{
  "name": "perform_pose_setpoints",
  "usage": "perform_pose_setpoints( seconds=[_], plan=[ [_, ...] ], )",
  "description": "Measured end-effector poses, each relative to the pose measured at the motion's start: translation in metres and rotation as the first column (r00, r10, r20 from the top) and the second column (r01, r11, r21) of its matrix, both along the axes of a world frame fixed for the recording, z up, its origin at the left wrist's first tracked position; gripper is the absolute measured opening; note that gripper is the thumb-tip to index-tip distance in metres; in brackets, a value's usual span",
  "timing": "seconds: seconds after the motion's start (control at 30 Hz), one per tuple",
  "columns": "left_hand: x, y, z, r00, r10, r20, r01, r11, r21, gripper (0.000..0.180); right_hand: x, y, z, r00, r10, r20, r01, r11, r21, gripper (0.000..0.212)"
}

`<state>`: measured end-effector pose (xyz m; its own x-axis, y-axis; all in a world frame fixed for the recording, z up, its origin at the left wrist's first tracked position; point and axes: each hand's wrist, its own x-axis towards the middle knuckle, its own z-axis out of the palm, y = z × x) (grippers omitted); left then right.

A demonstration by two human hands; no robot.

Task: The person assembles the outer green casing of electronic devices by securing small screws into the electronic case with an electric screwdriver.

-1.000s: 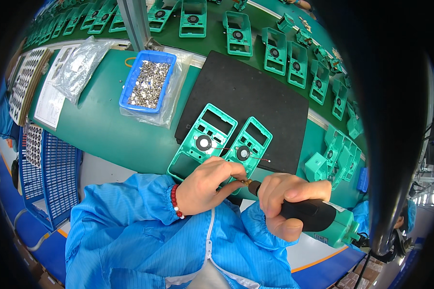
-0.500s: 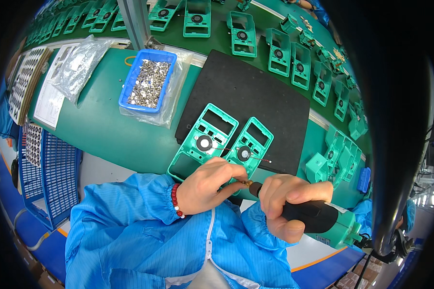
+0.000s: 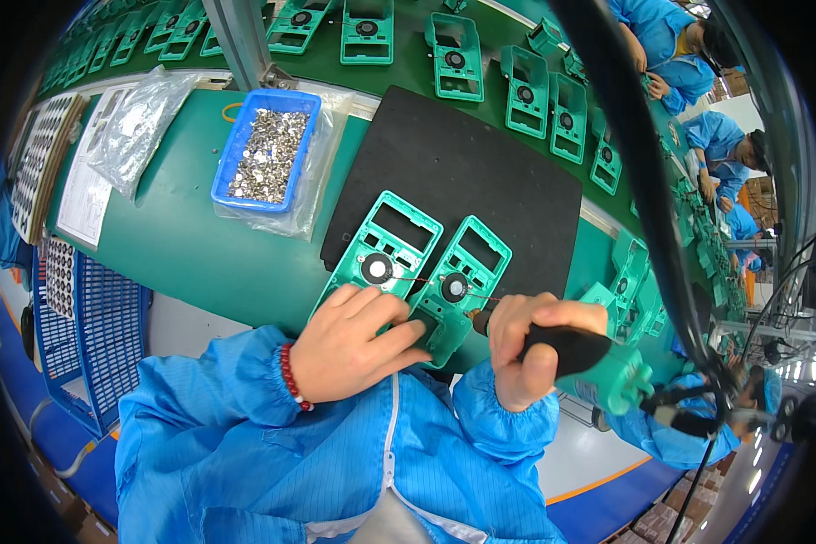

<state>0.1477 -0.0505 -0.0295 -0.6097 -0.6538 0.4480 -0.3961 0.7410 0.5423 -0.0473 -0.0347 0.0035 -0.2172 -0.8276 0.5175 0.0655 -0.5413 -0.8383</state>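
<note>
My right hand (image 3: 528, 354) is wrapped around a green-and-black electric screwdriver (image 3: 615, 379), its tip pointing left at the edge of the right-hand green plastic housing (image 3: 446, 337). Whether the tip touches the housing I cannot tell. My left hand (image 3: 352, 343), palm down with fingers apart, lies over the lower part of the left-hand green housing (image 3: 392, 241) and reaches toward the other one. Each housing holds a round black part, one (image 3: 376, 268) with a white centre and one (image 3: 454, 287) with a grey centre. Thin red wire runs across both.
A black mat (image 3: 480, 172) lies under the housings' upper ends. Left of it stands a blue bin (image 3: 219, 186) of small metal parts, beside a clear plastic bag (image 3: 140, 131). Several green housings (image 3: 456, 59) line the far belt. A black cable (image 3: 648, 181) hangs at right; co-workers sit beyond.
My left hand has moved left, away from the screwdriver tip, and its pinched fingers have spread. The screwdriver has risen slightly, its tip now at the right-hand housing. The view has shifted right.
</note>
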Motion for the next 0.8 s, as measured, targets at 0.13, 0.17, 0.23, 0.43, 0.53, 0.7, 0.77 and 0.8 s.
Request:
perform_pose_setpoints(
  seconds=[0.13, 0.17, 0.23, 0.43, 0.53, 0.7, 0.77, 0.8],
  plan=[
    [0.014, 0.002, -0.001, 0.984, -0.002, 0.178, 0.002, 1.0, 0.004, 0.039, -0.012, -0.003, -0.009, 0.993, -0.023, -0.119, 0.032, 0.997, 0.071, 0.041],
    [0.016, 0.002, -0.001, 0.981, -0.028, 0.191, 0.028, 1.0, 0.003, 0.039, -0.008, -0.005, -0.009, 0.995, -0.038, -0.092, 0.044, 0.997, 0.062, 0.04],
    [0.017, 0.003, -0.003, 0.978, -0.051, 0.203, 0.051, 0.999, 0.004, 0.039, -0.01, -0.006, -0.01, 0.995, -0.016, -0.094, 0.023, 0.997, 0.079, 0.04],
    [0.015, 0.002, -0.014, 0.974, -0.094, 0.205, 0.098, 0.995, -0.011, 0.035, -0.001, -0.008, -0.016, 0.999, -0.047, -0.019, 0.048, 0.997, 0.058, 0.041],
    [0.015, 0.002, -0.014, 0.979, -0.079, 0.186, 0.084, 0.996, -0.017, 0.035, -0.001, -0.011, -0.019, 0.998, -0.054, -0.03, 0.055, 0.997, 0.051, 0.041],
    [0.013, 0.002, -0.007, 0.977, -0.091, 0.191, 0.086, 0.996, 0.035, 0.041, -0.007, -0.006, -0.024, 0.98, -0.147, -0.134, 0.161, 0.982, 0.098, 0.042],
    [0.01, 0.001, -0.004, 0.979, -0.092, 0.18, 0.084, 0.995, 0.057, 0.041, -0.012, -0.001, -0.023, 0.985, -0.133, -0.109, 0.144, 0.985, 0.097, 0.042],
    [0.007, 0.0, -0.003, 0.992, -0.047, 0.116, 0.042, 0.998, 0.044, 0.04, -0.013, 0.001, -0.022, 0.989, -0.12, -0.086, 0.128, 0.987, 0.094, 0.042]
  ],
)
